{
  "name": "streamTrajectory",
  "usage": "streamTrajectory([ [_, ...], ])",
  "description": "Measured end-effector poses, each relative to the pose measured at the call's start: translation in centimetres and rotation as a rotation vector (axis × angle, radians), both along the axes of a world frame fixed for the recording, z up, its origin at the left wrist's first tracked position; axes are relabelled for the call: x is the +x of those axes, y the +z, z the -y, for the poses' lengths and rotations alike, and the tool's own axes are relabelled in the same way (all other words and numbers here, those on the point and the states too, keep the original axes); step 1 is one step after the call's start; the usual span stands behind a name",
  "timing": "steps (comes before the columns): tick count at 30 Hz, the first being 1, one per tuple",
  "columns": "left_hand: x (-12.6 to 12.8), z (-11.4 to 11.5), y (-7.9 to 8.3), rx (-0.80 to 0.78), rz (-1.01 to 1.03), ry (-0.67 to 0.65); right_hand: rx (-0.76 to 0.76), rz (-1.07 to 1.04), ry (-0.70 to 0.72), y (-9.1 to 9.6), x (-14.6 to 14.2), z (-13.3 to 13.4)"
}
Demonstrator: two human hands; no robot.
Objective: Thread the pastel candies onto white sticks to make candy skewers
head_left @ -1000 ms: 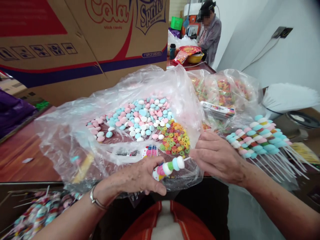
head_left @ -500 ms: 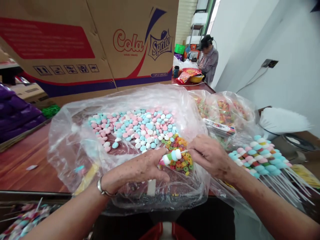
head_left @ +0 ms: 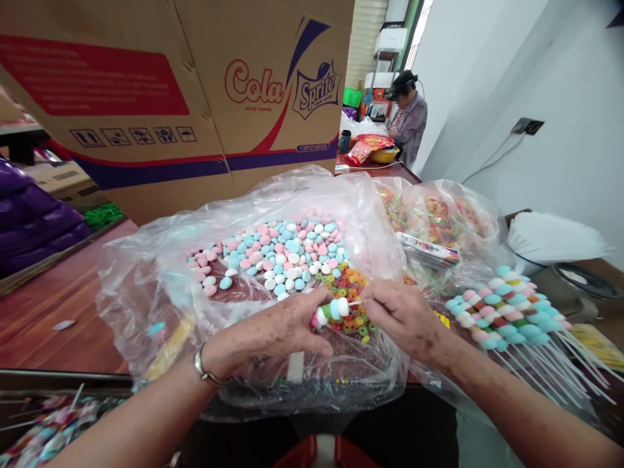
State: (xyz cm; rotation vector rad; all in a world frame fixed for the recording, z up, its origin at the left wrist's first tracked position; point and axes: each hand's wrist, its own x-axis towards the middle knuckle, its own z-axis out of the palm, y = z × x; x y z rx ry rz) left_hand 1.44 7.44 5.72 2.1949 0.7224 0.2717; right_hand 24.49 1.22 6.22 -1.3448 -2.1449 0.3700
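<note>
My left hand [head_left: 292, 327] is closed around a candy skewer [head_left: 333, 310], a row of white, blue, green and pink candies on a thin white stick. The stick's bare end points right, where my right hand [head_left: 394, 318] pinches it between thumb and fingers. Beneath the skewer lies a patch of colourful ring candies [head_left: 355, 281]. Behind them, pink, blue and white round candies [head_left: 273, 250] spread over a clear plastic bag [head_left: 156, 286]. To the right, finished-looking candy skewers [head_left: 511, 309] are stacked with their white sticks toward me.
A large cardboard box [head_left: 205, 97] stands behind the bag. White sticks [head_left: 556, 237] fan out at the right, near bags of ring candies [head_left: 439, 208]. More wrapped skewers [head_left: 53, 429] lie at lower left. A person [head_left: 409, 120] works at the table's far end.
The bag's left rear edge has sagged over some of the round candies. Both hands keep nearly the same place and hold on the skewer; the view has shifted slightly.
</note>
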Motion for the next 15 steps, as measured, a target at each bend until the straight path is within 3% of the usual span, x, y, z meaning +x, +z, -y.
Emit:
streamTrajectory([
  [2,-0.1,-0.6,-0.2,0.126,0.012,0.013,-0.263,-0.060,-0.061,0.0,-0.2,0.4],
  [4,0.1,-1.1,0.0,0.274,-0.017,0.027,-0.431,-0.119,-0.071,-0.2,-0.8,1.0],
  [8,1.2,-0.8,2.3,0.554,-0.068,-0.034,-0.474,-0.336,-0.151,-1.4,-2.4,1.9],
  [11,1.6,1.2,4.4,0.683,0.166,-0.048,-0.479,-0.528,-0.218,-2.5,-3.2,2.1],
  [13,1.1,2.5,4.5,0.697,0.351,0.068,-0.513,-0.681,-0.241,-3.3,-3.7,2.0],
  [15,0.2,2.9,3.6,0.585,0.545,0.391,-0.588,-0.859,-0.243,-4.0,-4.1,2.0],
])
